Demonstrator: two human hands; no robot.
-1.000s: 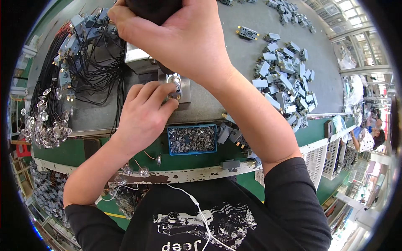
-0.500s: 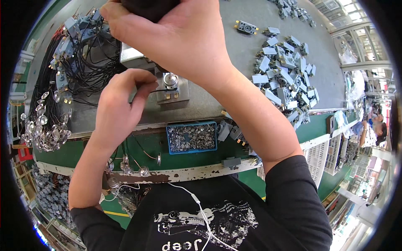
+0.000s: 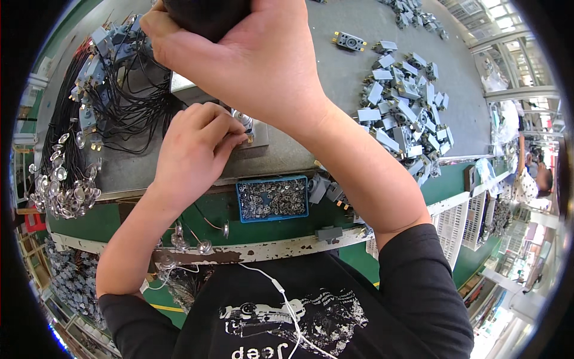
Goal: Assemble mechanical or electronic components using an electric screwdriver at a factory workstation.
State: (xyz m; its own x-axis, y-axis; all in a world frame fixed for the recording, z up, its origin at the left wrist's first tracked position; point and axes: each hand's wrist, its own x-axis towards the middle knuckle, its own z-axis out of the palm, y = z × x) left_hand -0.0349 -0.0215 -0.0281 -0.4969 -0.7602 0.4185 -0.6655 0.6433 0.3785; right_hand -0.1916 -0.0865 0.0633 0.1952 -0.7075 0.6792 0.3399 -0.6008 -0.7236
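My right hand [image 3: 272, 75] is wrapped round a thick black rounded tool handle [image 3: 206, 18] at the top edge; the rest of the tool is cut off or hidden. Below that wrist, a small part with a round silver top [image 3: 243, 119] sits on a metal block [image 3: 260, 134]. My left hand [image 3: 194, 146] reaches it from the left, its thumb and fingertips pinched together at the part's near side, by a brass terminal. What the fingertips hold is hidden.
Left lie grey switch bodies [image 3: 89, 116] with black wires and silver discs [image 3: 75, 194]. A blue tray [image 3: 239, 206] of small metal pieces stands at the near edge. Many grey switch bodies [image 3: 406, 113] are heaped right. Discs on wires [image 3: 203, 246] hang near me. Another person [image 3: 529, 182] is far right.
My left hand has moved right and closer in, from holding a black wire beside the part to pinching at its near side. My right hand with the black handle has shifted slightly left.
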